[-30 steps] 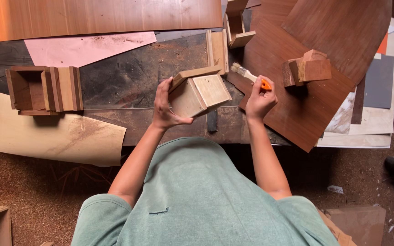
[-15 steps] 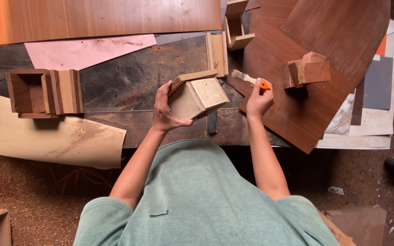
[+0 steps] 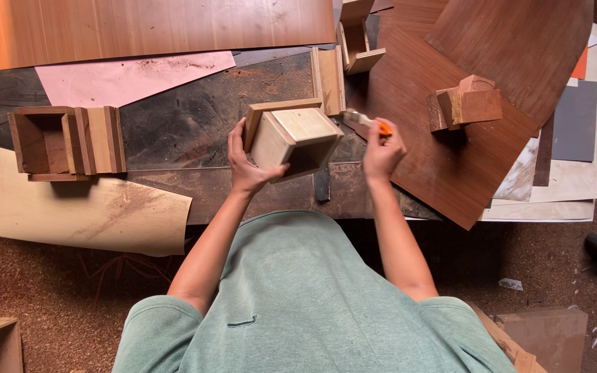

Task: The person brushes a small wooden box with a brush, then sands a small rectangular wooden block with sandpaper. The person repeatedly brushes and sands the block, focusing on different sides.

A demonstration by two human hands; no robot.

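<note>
The left hand [image 3: 249, 162] keeps its grip closed around the pale wooden box [image 3: 291, 137], held tilted just above the dark table [image 3: 195, 117] at its near edge, open side turned down and right. The right hand [image 3: 381, 148] is closed on an orange-handled tool [image 3: 366, 121], its pale tip pointing left, just beside the box's right corner. Compared with a second ago, the right hand has lifted slightly and drawn closer to the box; the box itself has barely shifted. A wooden block [image 3: 468, 103] sits far right on brown veneer [image 3: 443, 159]; an open box frame [image 3: 63, 140] stays at left.
</note>
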